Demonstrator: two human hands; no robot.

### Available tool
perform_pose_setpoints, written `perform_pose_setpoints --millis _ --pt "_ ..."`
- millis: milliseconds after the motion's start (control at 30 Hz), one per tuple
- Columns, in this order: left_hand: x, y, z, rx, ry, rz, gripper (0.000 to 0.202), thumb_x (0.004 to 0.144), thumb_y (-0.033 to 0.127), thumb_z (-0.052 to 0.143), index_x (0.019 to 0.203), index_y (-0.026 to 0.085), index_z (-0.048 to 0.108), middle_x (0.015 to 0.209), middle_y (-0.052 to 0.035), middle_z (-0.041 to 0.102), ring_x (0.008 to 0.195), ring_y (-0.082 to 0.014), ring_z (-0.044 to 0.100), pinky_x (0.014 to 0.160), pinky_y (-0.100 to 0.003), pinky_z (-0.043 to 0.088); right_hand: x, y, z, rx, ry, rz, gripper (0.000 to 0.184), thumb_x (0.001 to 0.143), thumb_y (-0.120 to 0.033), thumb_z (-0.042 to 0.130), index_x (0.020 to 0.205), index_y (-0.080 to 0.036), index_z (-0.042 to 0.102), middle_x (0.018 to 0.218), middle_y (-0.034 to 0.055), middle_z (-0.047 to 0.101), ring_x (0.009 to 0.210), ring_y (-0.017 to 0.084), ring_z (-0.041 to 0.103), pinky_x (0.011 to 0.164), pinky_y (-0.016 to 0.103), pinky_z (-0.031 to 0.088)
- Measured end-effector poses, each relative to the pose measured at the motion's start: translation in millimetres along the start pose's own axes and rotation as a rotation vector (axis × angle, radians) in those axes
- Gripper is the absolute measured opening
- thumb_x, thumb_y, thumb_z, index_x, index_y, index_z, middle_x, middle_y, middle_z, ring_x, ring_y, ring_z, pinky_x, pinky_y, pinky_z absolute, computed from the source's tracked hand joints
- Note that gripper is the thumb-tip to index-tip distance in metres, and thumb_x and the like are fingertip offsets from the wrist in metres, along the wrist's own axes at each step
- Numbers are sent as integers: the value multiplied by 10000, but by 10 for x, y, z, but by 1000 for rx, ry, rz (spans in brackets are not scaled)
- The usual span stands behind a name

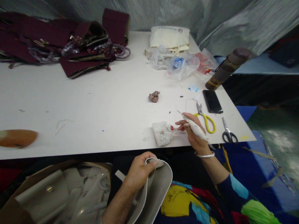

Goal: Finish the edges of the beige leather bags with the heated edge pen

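Observation:
My left hand (139,174) is closed on the upper edge of a light grey handbag (161,186), which hangs in front of my lap with its mouth gaping. Over the table's front edge, my right hand (192,132) is closed around a white-wrapped tool (195,127) with a thin pointed tip aimed up and left. The fingertips of that hand are close to a small white packet (161,133) with a red-ended nozzle or cap; whether they touch it I cannot tell. Just right of this hand lie yellow-handled snips (206,120).
Black-handled scissors (229,134), a phone (212,101) and a tilted-looking dark bottle (227,68) are at the right. Plastic bags (182,67) and a cream cloth bag (169,36) lie behind. Maroon bags (53,34) are piled back left. Below left, a box holds grey bags (46,193).

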State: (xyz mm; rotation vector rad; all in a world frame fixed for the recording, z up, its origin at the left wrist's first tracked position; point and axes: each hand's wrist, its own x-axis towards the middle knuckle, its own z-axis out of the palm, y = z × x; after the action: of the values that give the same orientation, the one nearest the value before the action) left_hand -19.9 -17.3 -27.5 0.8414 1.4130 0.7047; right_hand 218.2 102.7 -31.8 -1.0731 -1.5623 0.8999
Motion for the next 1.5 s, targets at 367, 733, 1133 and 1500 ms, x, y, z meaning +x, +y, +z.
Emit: perform_pose_setpoints --millis 367,733,1133,1500 --pt "-6 86 52 66 28 -8 297 703 432 707 799 150 700 667 -3 582 630 -152 462 621 -274 366 -622 -505 105 -103 118 161 183 979 -372 727 1084 -227 765 917 41 780 777 183 724 780 332 608" --pt "-30 86 27 88 -17 -8 326 738 455 734 836 146 696 704 -10 604 643 -151 482 637 -276 375 -574 -436 157 -111 36 137 197 998 -409 689 1025 -223 748 932 35 747 824 187 711 781 308 598" --pt "-16 101 -20 79 -34 2 303 746 432 746 845 148 713 715 -20 632 661 -161 518 655 -280 402 -515 -386 192 -135 36 140 208 978 -428 699 1016 -225 681 928 33 695 839 195 664 796 323 548" --pt "-16 90 -57 68 -74 1 287 750 412 772 833 140 732 748 -36 673 701 -171 559 703 -293 426 -687 -434 131 101 -78 296 230 1019 -418 649 961 -200 698 792 23 714 722 182 670 708 315 533"
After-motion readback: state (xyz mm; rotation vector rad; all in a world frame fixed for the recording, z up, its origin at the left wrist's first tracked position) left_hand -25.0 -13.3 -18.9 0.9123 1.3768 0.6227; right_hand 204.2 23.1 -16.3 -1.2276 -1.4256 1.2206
